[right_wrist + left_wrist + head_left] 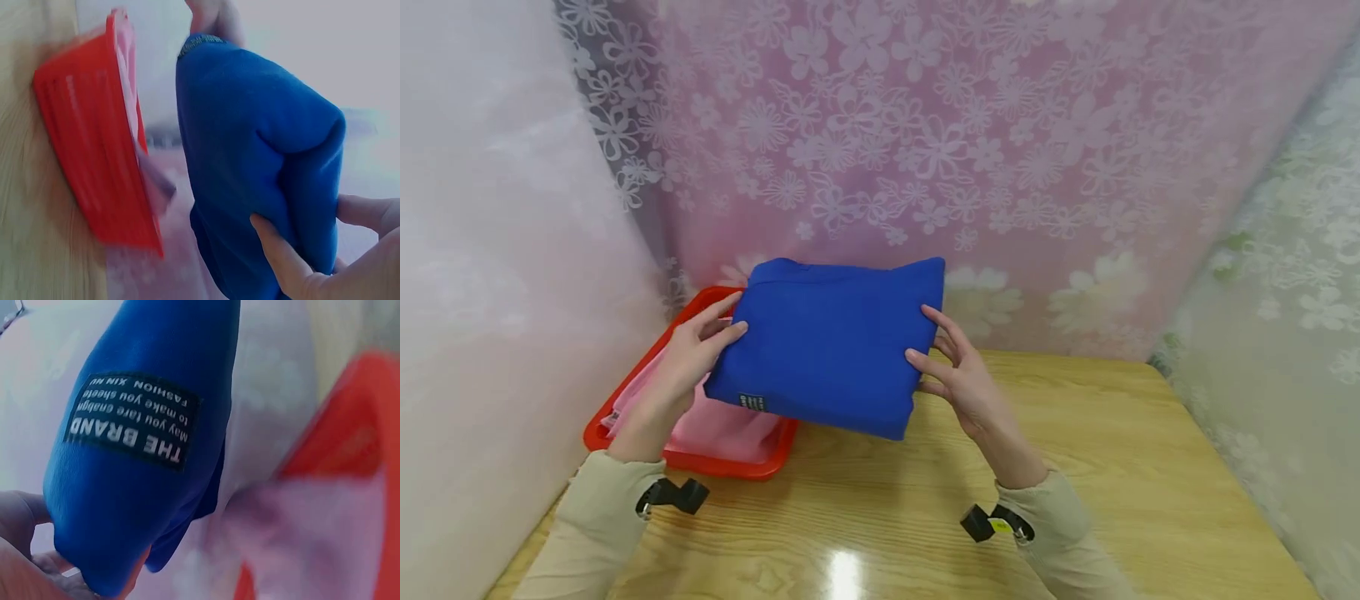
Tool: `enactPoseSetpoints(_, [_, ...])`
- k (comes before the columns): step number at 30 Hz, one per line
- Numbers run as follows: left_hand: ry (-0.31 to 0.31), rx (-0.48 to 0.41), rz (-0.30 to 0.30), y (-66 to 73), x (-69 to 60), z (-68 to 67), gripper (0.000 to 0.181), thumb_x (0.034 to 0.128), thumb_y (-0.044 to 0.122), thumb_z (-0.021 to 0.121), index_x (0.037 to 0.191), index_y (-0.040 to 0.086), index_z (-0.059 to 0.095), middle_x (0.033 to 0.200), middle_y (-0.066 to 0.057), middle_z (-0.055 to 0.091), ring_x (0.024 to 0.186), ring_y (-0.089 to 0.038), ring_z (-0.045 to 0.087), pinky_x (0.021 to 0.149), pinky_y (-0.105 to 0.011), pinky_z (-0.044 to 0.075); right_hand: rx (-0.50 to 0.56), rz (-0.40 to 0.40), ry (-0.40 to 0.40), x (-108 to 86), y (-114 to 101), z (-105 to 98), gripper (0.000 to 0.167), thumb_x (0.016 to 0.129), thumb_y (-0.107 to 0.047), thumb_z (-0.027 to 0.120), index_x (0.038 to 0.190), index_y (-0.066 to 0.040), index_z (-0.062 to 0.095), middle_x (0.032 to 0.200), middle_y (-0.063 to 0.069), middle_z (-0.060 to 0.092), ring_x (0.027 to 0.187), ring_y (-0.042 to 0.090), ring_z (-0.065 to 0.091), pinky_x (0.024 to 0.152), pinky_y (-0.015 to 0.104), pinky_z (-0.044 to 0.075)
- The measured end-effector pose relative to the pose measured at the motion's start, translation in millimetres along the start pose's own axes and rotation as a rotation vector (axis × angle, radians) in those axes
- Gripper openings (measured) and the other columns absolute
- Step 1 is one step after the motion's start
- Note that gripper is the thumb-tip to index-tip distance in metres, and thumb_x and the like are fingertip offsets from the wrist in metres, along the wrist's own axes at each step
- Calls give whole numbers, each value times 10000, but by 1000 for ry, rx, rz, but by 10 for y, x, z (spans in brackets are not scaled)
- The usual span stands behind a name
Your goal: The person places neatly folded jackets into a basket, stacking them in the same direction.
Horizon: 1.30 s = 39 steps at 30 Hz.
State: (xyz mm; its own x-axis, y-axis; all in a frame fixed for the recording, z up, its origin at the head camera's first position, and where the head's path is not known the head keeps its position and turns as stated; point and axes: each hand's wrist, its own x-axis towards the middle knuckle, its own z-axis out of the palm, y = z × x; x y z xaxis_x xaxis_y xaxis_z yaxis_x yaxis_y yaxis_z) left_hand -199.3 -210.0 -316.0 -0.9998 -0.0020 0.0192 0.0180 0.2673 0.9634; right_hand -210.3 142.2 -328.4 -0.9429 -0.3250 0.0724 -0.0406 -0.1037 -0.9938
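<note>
A folded blue garment (pixel 831 346) is held up between both hands, tilted above the table and partly over the red basket. A black label (pixel 131 415) with white lettering shows on its near edge. The left hand (pixel 696 350) grips the garment's left end, thumb on top. At the opposite end, the right hand (pixel 962 375) pinches it with the thumb on the upper face and fingers at the edge and beneath. In the right wrist view, the garment (pixel 250 137) shows its folded layers from the side.
Under and left of the garment stands a red plastic basket (pixel 726 467) with pink cloth (pixel 722 429) inside. The wooden table (pixel 1075 433) extends to the right. Floral curtains (pixel 880 150) close off the back and both sides.
</note>
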Motion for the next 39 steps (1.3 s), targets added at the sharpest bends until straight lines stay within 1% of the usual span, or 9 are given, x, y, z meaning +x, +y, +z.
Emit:
enactPoseSetpoints(8, [39, 71, -14, -126, -115, -722, 634, 1068, 404, 468, 1628, 236, 222, 1611, -277, 255, 1417, -530, 319, 1121, -691, 284, 77, -29, -93, 229, 212, 655, 672, 1010, -59, 612, 1583, -264, 326, 1489, 187, 448, 1260, 420, 576, 931, 500, 562])
enactPoseSetpoints(14, [80, 87, -70, -361, -155, -980, 639, 1070, 413, 453, 1627, 212, 212, 1598, -333, 214, 1429, -592, 228, 1104, -743, 234, 65, -23, -112, 369, 455, 967, 696, 992, -83, 647, 1587, -249, 326, 1488, 203, 457, 1202, 421, 624, 962, 536, 540])
enactPoseSetpoints(20, [-5, 168, -150, -627, -121, -971, 769, 1058, 497, 445, 1630, 140, 76, 1633, -335, 68, 1454, -607, 123, 1112, -749, 190, -68, -4, -97, 458, 715, 1054, 688, 981, -106, 677, 1578, -241, 362, 1456, 213, 478, 1129, 383, 669, 851, 488, 596])
enactPoseSetpoints(23, [-40, 234, -155, -719, -92, -944, 819, 1042, 520, 476, 1630, 137, 55, 1631, -341, 31, 1434, -627, 146, 1094, -751, 226, -254, -43, -74, 465, 782, 1036, 661, 967, -168, 711, 1557, -214, 415, 1326, 189, 574, 1009, 312, 698, 790, 412, 610])
enactPoseSetpoints(26, [-36, 267, -150, -765, -76, -947, 829, 1036, 515, 498, 1629, 124, 70, 1621, -362, 51, 1412, -642, 187, 1082, -748, 256, -496, -111, -43, 472, 816, 1014, 642, 941, -271, 748, 1519, -180, 483, 1067, 126, 664, 866, 226, 665, 700, 306, 562])
enactPoseSetpoints(30, [-32, 284, -155, -791, -72, -967, 830, 1034, 518, 500, 1628, 119, 79, 1605, -386, 83, 1403, -639, 210, 1085, -735, 270, -708, -162, -27, 476, 857, 1004, 643, 921, -372, 758, 1491, -181, 530, 826, 12, 638, 756, 145, 593, 600, 228, 450])
enactPoseSetpoints(33, [-33, 302, -157, -788, -59, -960, 835, 1035, 526, 491, 1627, 112, 73, 1595, -400, 95, 1392, -644, 228, 1081, -733, 279, -751, -165, -41, 474, 854, 984, 637, 934, -384, 740, 1499, -190, 522, 820, -6, 627, 753, 133, 587, 591, 217, 436])
enactPoseSetpoints(36, [-29, 341, -143, -743, -38, -925, 834, 1046, 516, 471, 1623, 70, 66, 1583, -416, 106, 1380, -657, 232, 1074, -740, 278, -750, -154, -63, 477, 804, 933, 623, 950, -367, 721, 1510, -199, 505, 933, 48, 655, 841, 193, 628, 639, 242, 475])
enactPoseSetpoints(39, [29, 462, -73, -666, -16, -834, 781, 1070, 461, 447, 1599, -24, 139, 1543, -438, 197, 1356, -655, 276, 1066, -739, 291, -735, -147, -72, 465, 733, 844, 602, 971, -357, 694, 1515, -196, 493, 1118, 115, 658, 995, 303, 649, 743, 317, 531])
